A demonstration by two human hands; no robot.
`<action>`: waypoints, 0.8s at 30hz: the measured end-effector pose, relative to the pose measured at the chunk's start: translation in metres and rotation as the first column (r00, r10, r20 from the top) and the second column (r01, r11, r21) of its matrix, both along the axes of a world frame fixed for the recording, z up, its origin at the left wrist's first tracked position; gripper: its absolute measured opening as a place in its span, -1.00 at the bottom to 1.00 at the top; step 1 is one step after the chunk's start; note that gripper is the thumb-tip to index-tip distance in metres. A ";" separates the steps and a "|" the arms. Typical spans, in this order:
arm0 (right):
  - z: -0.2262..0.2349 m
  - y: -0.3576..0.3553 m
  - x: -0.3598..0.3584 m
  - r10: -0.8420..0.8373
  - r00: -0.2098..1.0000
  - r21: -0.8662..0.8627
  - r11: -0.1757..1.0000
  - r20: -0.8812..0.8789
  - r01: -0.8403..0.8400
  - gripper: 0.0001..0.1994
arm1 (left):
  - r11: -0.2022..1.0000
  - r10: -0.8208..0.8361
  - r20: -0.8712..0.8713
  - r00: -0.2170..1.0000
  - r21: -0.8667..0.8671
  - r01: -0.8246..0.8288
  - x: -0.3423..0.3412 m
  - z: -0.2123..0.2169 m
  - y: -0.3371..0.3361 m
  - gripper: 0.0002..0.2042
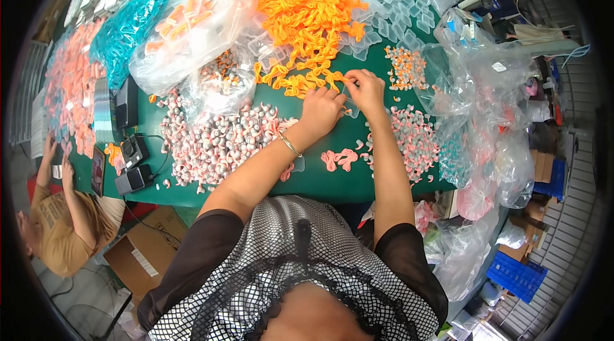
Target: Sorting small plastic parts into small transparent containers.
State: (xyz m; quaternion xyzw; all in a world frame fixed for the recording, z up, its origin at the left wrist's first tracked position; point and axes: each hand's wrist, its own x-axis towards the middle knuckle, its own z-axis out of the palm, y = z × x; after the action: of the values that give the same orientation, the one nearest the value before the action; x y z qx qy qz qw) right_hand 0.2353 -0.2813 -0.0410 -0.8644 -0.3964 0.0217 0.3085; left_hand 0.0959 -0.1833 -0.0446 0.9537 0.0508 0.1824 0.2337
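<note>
Both hands are at the near end of a heap of orange cord bundles [307, 15]. My right hand [366, 90] is closed, its thumb and fingertips pinching one orange cord bundle [334, 77]. Beside it, my left hand [322, 111] has its fingers bent together at the cord's near side; what they hold, if anything, is hidden. Small clear plastic boxes [384, 5] lie behind and around the heap, one partly under my hands. Pink cord bundles [339, 160] rest on the green table between my forearms.
Piles of small pink-and-grey pieces [220, 142] flank my arms. Orange-and-grey pieces [406, 69] lie at the right. A large plastic bag [198, 21] stands at the left, near a teal bag [128, 37]. Clear bags [486, 98] crowd the right edge. Another person [64, 226] works at far left.
</note>
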 end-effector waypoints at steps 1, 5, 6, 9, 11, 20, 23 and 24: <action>0.001 -0.006 0.002 -0.001 1.000 -0.003 1.000 0.000 0.001 -0.84 | 1.000 -0.001 0.000 1.000 -0.003 0.001 0.000 0.000 0.000 -0.64; 0.012 -0.028 -0.010 -0.052 0.998 0.221 0.974 0.042 0.042 -0.89 | 0.999 0.009 -0.062 0.998 -0.053 -0.012 -0.001 0.003 0.004 -0.59; 0.015 -0.036 -0.015 -0.027 0.999 0.181 0.983 -0.019 0.030 -0.88 | 0.998 0.013 -0.078 0.997 -0.061 -0.018 0.000 0.004 0.005 -0.57; 0.016 -0.054 -0.030 0.015 1.000 0.062 0.998 -0.014 -0.015 -0.84 | 0.996 0.012 -0.093 0.996 -0.089 -0.020 0.000 0.006 0.005 -0.57; 0.016 -0.056 -0.038 0.073 0.987 -0.008 0.997 0.141 -0.073 -0.82 | 0.995 0.008 -0.109 0.994 -0.102 -0.020 0.001 0.007 0.006 -0.57; 0.014 -0.048 -0.040 0.136 0.935 -0.092 0.990 0.329 -0.111 -0.85 | 0.991 0.013 -0.160 0.987 -0.131 -0.034 0.002 0.011 0.006 -0.58; 0.014 -0.048 -0.032 0.098 0.954 -0.056 0.995 0.284 -0.086 -0.81 | 0.990 0.017 -0.180 0.984 -0.133 -0.041 0.002 0.014 0.006 -0.60; 0.014 -0.046 -0.029 0.042 0.972 -0.009 0.999 0.232 -0.041 -0.79 | 0.991 0.015 -0.192 0.981 -0.128 -0.040 0.003 0.015 0.006 -0.61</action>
State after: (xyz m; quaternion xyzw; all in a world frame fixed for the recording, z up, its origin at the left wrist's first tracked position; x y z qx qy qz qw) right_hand 0.2062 -0.3271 -0.0268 -0.8533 -0.4475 -0.0720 0.2577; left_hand 0.0986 -0.1776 -0.0297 0.9485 0.0980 0.0899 0.2875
